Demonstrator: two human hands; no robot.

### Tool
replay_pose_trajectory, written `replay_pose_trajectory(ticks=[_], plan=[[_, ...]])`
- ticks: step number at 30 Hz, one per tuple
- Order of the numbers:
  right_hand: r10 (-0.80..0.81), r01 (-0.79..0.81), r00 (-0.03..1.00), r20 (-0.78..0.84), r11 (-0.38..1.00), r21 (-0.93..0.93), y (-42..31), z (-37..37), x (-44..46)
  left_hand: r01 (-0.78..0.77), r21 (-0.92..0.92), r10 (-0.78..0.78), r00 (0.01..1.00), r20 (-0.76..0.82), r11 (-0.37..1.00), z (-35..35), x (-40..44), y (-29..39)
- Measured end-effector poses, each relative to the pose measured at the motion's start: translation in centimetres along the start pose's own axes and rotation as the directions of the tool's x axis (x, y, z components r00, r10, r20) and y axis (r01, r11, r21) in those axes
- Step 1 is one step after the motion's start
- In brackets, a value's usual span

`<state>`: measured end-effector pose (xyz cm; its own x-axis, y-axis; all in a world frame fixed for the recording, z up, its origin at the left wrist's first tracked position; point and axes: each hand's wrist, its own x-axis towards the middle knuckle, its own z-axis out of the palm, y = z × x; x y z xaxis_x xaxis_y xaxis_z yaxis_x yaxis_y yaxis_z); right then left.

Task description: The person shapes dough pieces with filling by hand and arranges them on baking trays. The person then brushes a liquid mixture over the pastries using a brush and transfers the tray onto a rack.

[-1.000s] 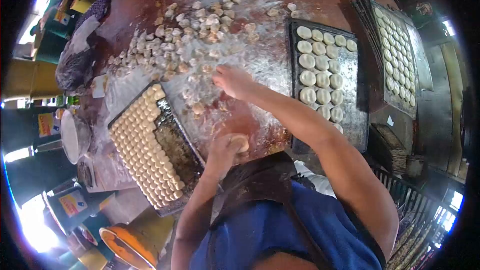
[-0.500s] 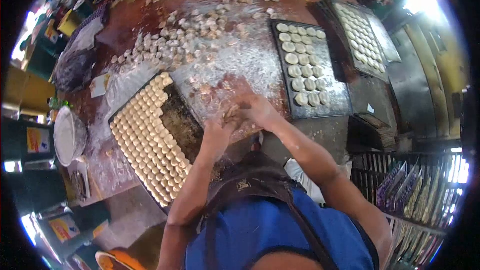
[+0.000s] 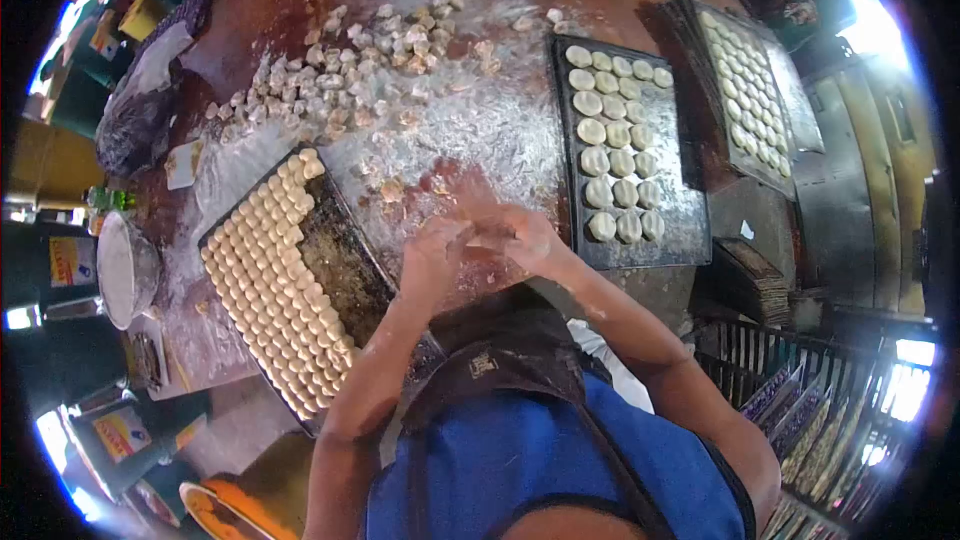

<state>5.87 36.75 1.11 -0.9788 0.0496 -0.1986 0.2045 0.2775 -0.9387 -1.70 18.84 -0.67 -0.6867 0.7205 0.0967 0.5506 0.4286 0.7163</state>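
Note:
Just above the near edge of the floured table, my left hand [image 3: 436, 252] and my right hand [image 3: 528, 242] meet at the fingertips. The fingers of both are curled and closed; whatever is between them is hidden and slightly blurred. To the left of my left hand lies a dark tray [image 3: 347, 258] holding tight rows of small round dough balls [image 3: 270, 275]. Right of my right hand is a second tray [image 3: 680, 230] bearing flattened dough rounds [image 3: 620, 162]. Beyond my hands, many loose floury dough lumps [image 3: 330, 80] are scattered on the table [image 3: 470, 130].
A white-dusted bowl [image 3: 128, 270] stands at the left table edge near a green bottle [image 3: 108, 199]. Another tray of rounds [image 3: 750, 90] sits at the far right. A slatted rack [image 3: 850, 380] is at the lower right, below a stack of dark trays [image 3: 750, 280].
The view has shifted, so the table and trays sit slightly differently in it. My hands remain together, with the fingertips moved a little and the fingers still curled.

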Motion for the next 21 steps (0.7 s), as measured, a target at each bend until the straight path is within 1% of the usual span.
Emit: replay_pose_trajectory(ticks=[1, 2, 4, 5, 6, 7, 8, 9, 11, 12, 13, 14, 15, 16, 17, 18, 19, 20, 21], plan=[[-0.209, 0.188, 0.976, -0.067, 0.953, -0.237, 2.6, 0.2, 0.7, 0.029, -0.137, -0.040, 0.996, -0.075, 0.990, 0.5, 0.1, 0.2], [-0.423, 0.341, 0.902, -0.082, 0.817, -0.466, 4.8, 0.4, 1.1, 0.063, -0.133, -0.071, 0.996, -0.058, 0.989, 1.8, 0.0, 0.0], [-0.403, 0.343, 0.911, -0.086, 0.857, -0.384, 4.6, -0.1, 2.0, 0.148, -0.085, -0.162, 0.967, -0.197, 0.985, 3.9, 0.6, -0.1], [-0.395, 0.346, 0.914, -0.095, 0.879, -0.329, 4.5, -0.5, 2.7, 0.173, -0.076, -0.185, 0.963, -0.197, 0.982, 4.2, 0.5, -0.6], [-0.382, 0.342, 0.921, -0.081, 0.888, -0.307, 5.0, -0.6, 3.1, 0.267, -0.189, -0.307, 0.923, -0.233, 0.945, 3.4, 0.2, 0.2], [-0.356, 0.346, 0.934, 0.014, 0.895, -0.281, 5.4, -0.7, 3.6, 0.348, -0.302, -0.427, 0.868, -0.254, 0.887, 3.0, -0.1, 0.5], [-0.334, 0.351, 0.936, 0.110, 0.900, -0.258, 5.7, -0.8, 4.0, 0.103, -0.074, -0.123, 0.923, -0.366, 0.992, 3.7, -0.5, -0.9], [-0.327, 0.348, 0.937, 0.125, 0.905, -0.244, 5.6, -0.9, 4.3, 0.126, -0.073, -0.144, 0.921, -0.363, 0.989, 3.8, -0.4, -1.0], [-0.323, 0.371, 0.925, 0.198, 0.878, -0.304, 4.7, -1.0, 5.0, 0.133, -0.010, -0.131, 0.961, -0.242, 0.991, 3.7, -0.5, -1.2], [-0.323, 0.372, 0.924, 0.203, 0.880, -0.295, 3.2, -1.1, 5.0, 0.150, 0.014, -0.143, 0.965, -0.218, 0.989, 3.7, -0.6, -0.7], [-0.177, 0.249, 0.956, 0.235, 0.913, -0.323, 1.2, -1.6, 5.0, 0.151, 0.016, -0.144, 0.965, -0.218, 0.988, 3.7, -0.4, 0.2], [-0.033, 0.128, 0.965, 0.259, 0.925, -0.359, 0.1, -1.7, 5.0, 0.155, -0.052, -0.163, 0.949, -0.271, 0.987, 3.6, -0.1, 1.2], [-0.042, 0.133, 0.968, 0.248, 0.923, -0.362, 0.1, -1.3, 5.2, 0.149, -0.119, -0.180, 0.931, -0.318, 0.982, 3.4, -0.3, 1.6], [-0.009, 0.195, 0.946, 0.323, 0.812, -0.550, 0.2, -0.7, 5.5, 0.205, -0.108, -0.223, 0.955, -0.196, 0.973, 2.9, -1.2, 1.6], [0.040, 0.264, 0.923, 0.383, 0.657, -0.706, -0.1, -0.1, 5.7, 0.185, -0.101, -0.202, 0.959, -0.201, 0.978, 1.9, -1.7, 1.7], [0.022, 0.266, 0.930, 0.367, 0.648, -0.714, -1.4, 0.2, 6.0, 0.261, -0.120, -0.282, 0.934, -0.218, 0.958, 0.6, -1.9, 1.9], [-0.062, 0.212, 0.968, 0.243, 0.725, -0.655, -3.3, 0.5, 6.0, 0.334, -0.142, -0.359, 0.904, -0.231, 0.932, -0.7, -2.2, 1.8], [-0.129, 0.170, 0.985, 0.111, 0.795, -0.582, -4.8, 1.0, 5.7, 0.252, -0.112, -0.276, 0.883, -0.380, 0.961, -1.5, -2.7, 0.2], [-0.140, 0.169, 0.986, 0.095, 0.785, -0.596, -3.8, 2.5, 5.7, 0.228, -0.116, -0.255, 0.886, -0.388, 0.967, -2.5, -3.1, -1.5]])
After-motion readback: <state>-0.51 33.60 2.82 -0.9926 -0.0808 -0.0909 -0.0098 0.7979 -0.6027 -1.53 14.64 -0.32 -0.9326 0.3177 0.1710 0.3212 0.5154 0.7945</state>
